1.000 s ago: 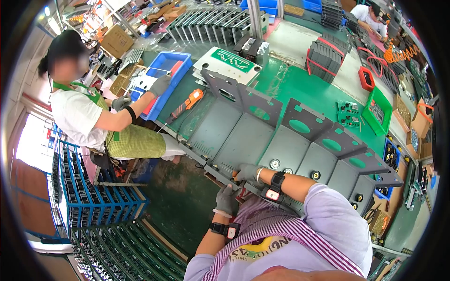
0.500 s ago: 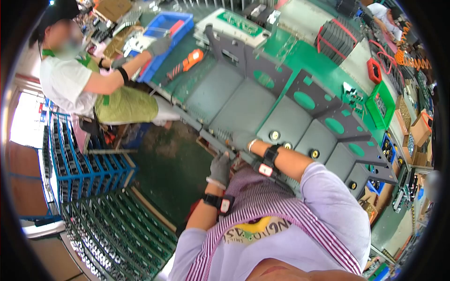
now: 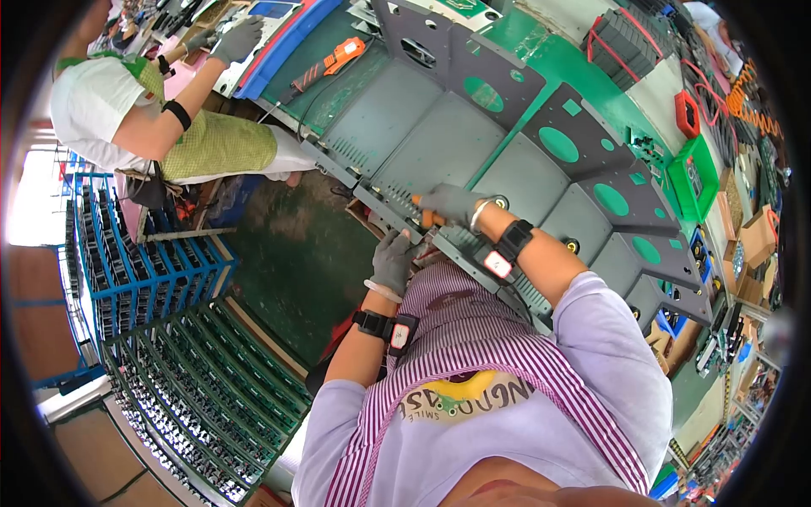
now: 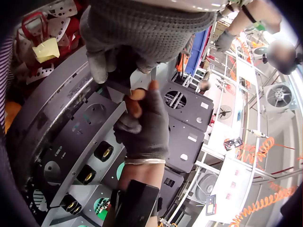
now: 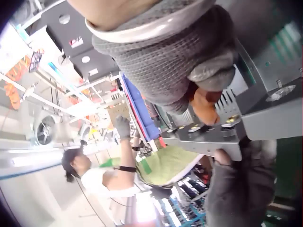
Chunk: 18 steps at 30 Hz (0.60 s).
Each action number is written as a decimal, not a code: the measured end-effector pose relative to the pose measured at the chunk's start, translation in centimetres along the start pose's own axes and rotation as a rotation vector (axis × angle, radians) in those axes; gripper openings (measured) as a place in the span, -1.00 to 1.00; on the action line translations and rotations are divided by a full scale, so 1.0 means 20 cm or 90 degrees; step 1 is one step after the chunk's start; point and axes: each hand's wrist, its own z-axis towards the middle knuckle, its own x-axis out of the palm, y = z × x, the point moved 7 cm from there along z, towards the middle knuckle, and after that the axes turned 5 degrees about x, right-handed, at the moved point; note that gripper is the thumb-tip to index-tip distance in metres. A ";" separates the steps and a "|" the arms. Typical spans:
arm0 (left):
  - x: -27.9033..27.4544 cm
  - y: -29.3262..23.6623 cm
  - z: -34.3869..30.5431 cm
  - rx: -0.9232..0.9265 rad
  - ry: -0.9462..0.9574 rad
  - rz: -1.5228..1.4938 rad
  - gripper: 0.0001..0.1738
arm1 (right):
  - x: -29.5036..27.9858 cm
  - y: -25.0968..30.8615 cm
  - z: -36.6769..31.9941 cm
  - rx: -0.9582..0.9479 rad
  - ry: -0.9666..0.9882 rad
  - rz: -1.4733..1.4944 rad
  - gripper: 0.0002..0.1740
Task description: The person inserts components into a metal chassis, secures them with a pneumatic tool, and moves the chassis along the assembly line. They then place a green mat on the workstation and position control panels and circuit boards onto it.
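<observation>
A row of grey sheet-metal chassis (image 3: 439, 127) stands on the green bench, their back panels upright with round cutouts. My gloved left hand (image 3: 394, 264) holds the front flange of one chassis from the outer side, thumb tip right at its edge in the right wrist view. Over the inner side of that flange is my gloved right hand (image 3: 452, 204), its bare fingertips (image 5: 206, 111) bent down beside small gold-coloured fittings (image 5: 230, 120) on the flange. Cannot tell whether those fingers pinch a small part.
An orange-handled electric screwdriver (image 3: 338, 57) lies to the left, next to a blue tray (image 3: 270, 63). Another person (image 3: 110, 101) works there. Round black parts (image 4: 86, 174) sit inside the chassis to the right. A green bin (image 3: 694, 179) stands farther right, and blue racks (image 3: 160, 270) stand lower left.
The head view has shifted, so bench and hands appear higher. Both my hands remain at the front flange. The other person's gloved hands have moved up toward the far side of the blue tray.
</observation>
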 end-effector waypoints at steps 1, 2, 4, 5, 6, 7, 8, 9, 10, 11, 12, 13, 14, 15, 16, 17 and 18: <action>0.00 -0.01 0.00 0.004 -0.008 -0.029 -0.70 | -0.06 -0.02 -0.03 0.019 -0.026 0.042 -0.53; 0.04 -0.13 -0.03 0.013 -0.004 -0.036 -0.71 | -0.12 -0.06 -0.05 0.039 -0.051 0.083 -0.51; 0.07 -0.18 -0.06 -0.014 -0.003 -0.062 -0.72 | -0.26 -0.15 -0.08 -0.052 -0.164 0.082 -0.63; 0.07 -0.17 -0.06 -0.050 -0.007 -0.082 -0.73 | -0.35 -0.14 -0.17 -0.074 -0.210 -0.018 -0.64; 0.08 -0.16 -0.07 -0.085 -0.011 -0.103 -0.73 | -0.41 -0.14 -0.24 -0.095 -0.256 -0.121 -0.64; 0.06 -0.19 -0.08 -0.078 -0.054 -0.042 -0.73 | -0.42 -0.19 -0.26 -0.105 -0.261 -0.196 -0.63; 0.06 -0.27 -0.11 -0.070 -0.096 0.018 -0.72 | -0.41 -0.25 -0.28 -0.116 -0.265 -0.272 -0.61; 0.05 -0.34 -0.14 -0.062 -0.138 0.079 -0.72 | -0.39 -0.30 -0.29 -0.126 -0.269 -0.347 -0.57; 0.06 -0.40 -0.14 -0.032 -0.157 0.093 -0.74 | -0.37 -0.34 -0.28 -0.118 -0.263 -0.372 -0.55; 0.06 -0.45 -0.16 -0.002 -0.177 0.108 -0.76 | -0.35 -0.39 -0.27 -0.111 -0.256 -0.397 -0.52; 0.05 -0.48 -0.16 0.027 -0.198 0.124 -0.77 | -0.33 -0.42 -0.26 -0.105 -0.247 -0.420 -0.50; 0.06 -0.49 -0.15 0.093 -0.173 0.137 -0.81 | -0.32 -0.44 -0.25 -0.114 -0.250 -0.414 -0.44; 0.11 -0.53 -0.15 0.132 -0.120 0.178 -0.82 | -0.32 -0.45 -0.26 -0.116 -0.247 -0.360 -0.43; 0.19 -0.60 -0.16 0.172 -0.069 0.219 -0.82 | -0.33 -0.44 -0.27 -0.121 -0.244 -0.306 -0.42; 0.26 -0.65 -0.16 0.213 -0.018 0.260 -0.82 | -0.34 -0.42 -0.29 -0.127 -0.241 -0.253 -0.40; 0.33 -0.72 -0.17 0.320 0.025 0.391 -0.84 | -0.34 -0.40 -0.31 -0.104 -0.209 -0.197 -0.39; 0.41 -0.79 -0.19 0.366 0.057 0.437 -0.83 | -0.31 -0.36 -0.35 -0.080 -0.178 -0.141 -0.38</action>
